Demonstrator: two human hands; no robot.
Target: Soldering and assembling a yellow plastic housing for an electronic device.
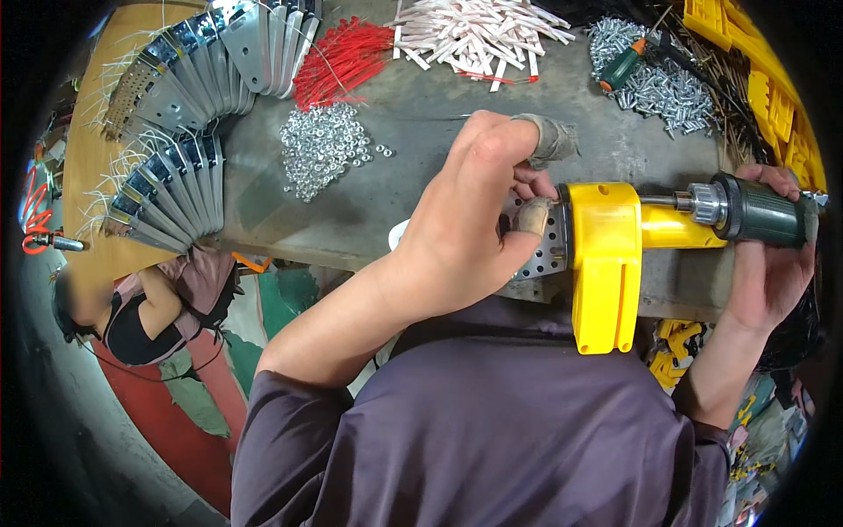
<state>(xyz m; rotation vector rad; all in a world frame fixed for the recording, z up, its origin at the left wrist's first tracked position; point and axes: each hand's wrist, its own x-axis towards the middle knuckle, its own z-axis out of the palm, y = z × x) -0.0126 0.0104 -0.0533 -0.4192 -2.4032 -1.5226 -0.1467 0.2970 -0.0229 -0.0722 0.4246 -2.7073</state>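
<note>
My R hand [777, 233] has fingers round green driver [762, 211], bit [659, 200] at yellow housing [606, 263]; L hand [474, 215] at perf. plate [552, 253], can't tell if gripping. Fastening looks mid-way; loose screws [676, 104] left.

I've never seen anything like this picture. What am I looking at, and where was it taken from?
There is no machine arm here, just a person's two hands. The single picture comes from a wide fisheye camera worn on their head, looking down, so edges bend.

The right hand holds a dark green cylindrical power tool, its metal shaft pointing at a yellow plastic housing. The left hand is at a grey perforated metal plate; its exact grip is partly hidden.

On the grey worktop lie thin red pieces, white strips, small silver rings and silver screws.
</note>
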